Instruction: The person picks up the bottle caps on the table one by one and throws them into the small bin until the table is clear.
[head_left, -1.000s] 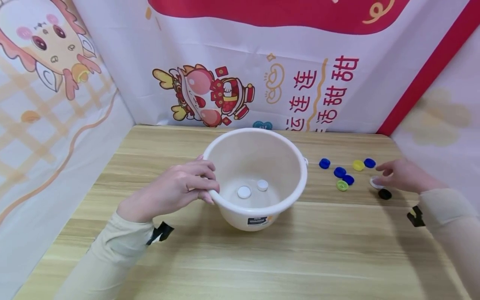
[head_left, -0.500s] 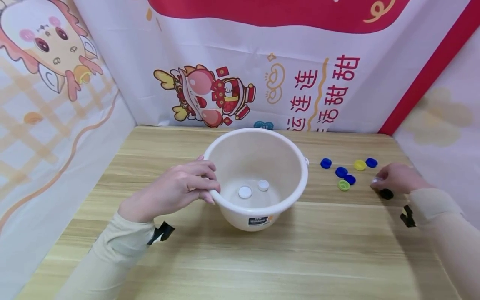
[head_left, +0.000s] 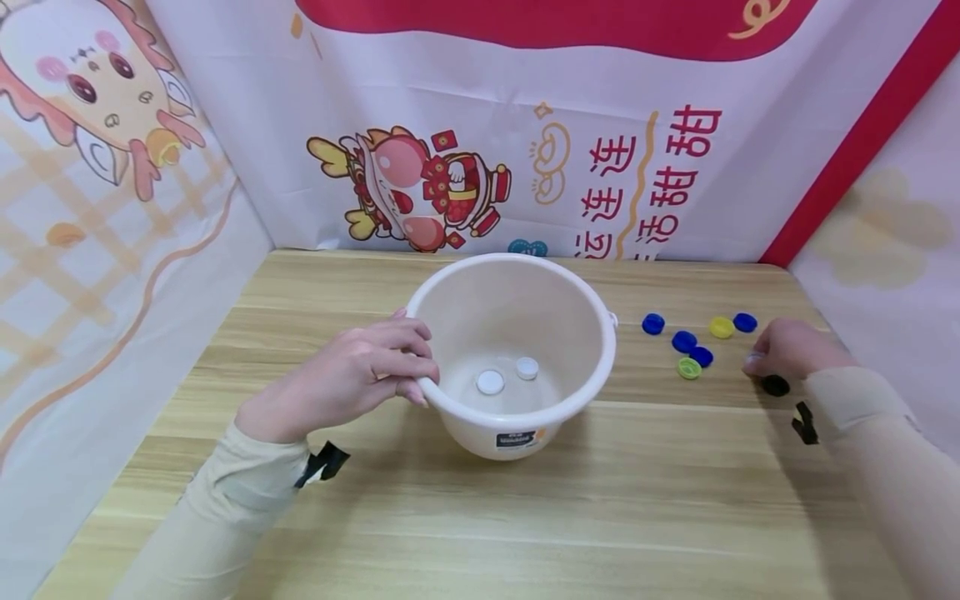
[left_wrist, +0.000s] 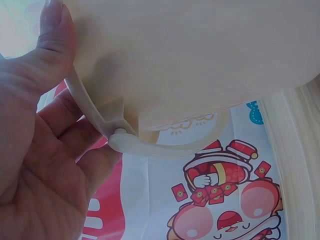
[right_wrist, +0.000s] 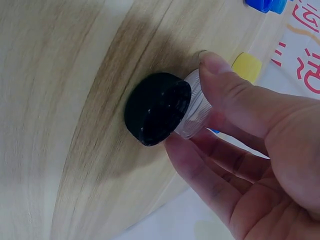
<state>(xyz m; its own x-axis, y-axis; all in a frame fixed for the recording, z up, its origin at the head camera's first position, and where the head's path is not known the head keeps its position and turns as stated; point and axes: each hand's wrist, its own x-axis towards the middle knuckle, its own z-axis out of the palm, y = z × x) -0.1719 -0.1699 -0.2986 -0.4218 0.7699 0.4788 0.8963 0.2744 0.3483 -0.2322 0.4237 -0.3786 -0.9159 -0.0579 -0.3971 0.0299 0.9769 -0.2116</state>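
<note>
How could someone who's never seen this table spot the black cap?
Find the big bucket on the table, then look at the caps scattered to its right. The black cap lies farthest from the bucket, next to the right hand. Its neighbours are blue, yellow, green or whitish; it is the only black one.

Backdrop cloth (head_left: pixel 480 96): red Chinese characters (head_left: pixel 600 202), slanting upward, "运连连" in one row and "活甜甜" in the next, lower ends cut off; bucket (head_left: pixel 525 292): dark label (head_left: pixel 514 439), pale print too small to read; left wrist view: partial white lettering (left_wrist: pixel 93 210) on red, illegible.
</note>
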